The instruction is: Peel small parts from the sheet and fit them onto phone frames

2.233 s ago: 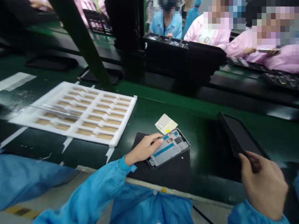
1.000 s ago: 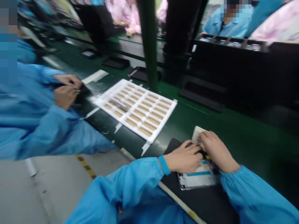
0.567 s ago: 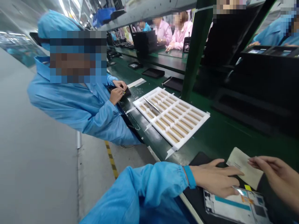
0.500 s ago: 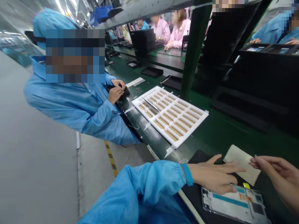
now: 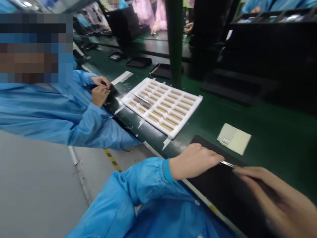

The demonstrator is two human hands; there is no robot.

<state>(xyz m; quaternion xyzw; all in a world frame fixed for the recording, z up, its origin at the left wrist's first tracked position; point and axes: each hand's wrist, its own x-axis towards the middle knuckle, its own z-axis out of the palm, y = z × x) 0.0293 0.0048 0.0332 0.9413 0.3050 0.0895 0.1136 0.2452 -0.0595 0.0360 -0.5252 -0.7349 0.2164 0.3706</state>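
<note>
A phone frame [image 5: 228, 164] shows only as a thin silver edge with a bit of yellow at one end, tipped up edge-on above the black mat [image 5: 223, 195]. My left hand [image 5: 195, 161] is closed on its left end, fingers curled. At the other end my right hand [image 5: 277, 195] pinches it between thumb and fingers; that hand is partly blurred. The phone's faces and most of its length are hidden. Just beyond the mat, a cream paper sheet [image 5: 239, 140] with small silver strips at its left side lies on the green table.
A white foam tray [image 5: 173, 135] with slots is taped to the table, tweezers [image 5: 141, 98] lying across it. To the left, a co-worker in blue [image 5: 49, 112] handles a small part. A green post [image 5: 174, 43] and black trays [image 5: 138, 62] stand behind.
The phone frame lay flat on the mat under my left hand; now both hands hold it edge-on. My right hand has moved in from the paper. The view has swung right and down.
</note>
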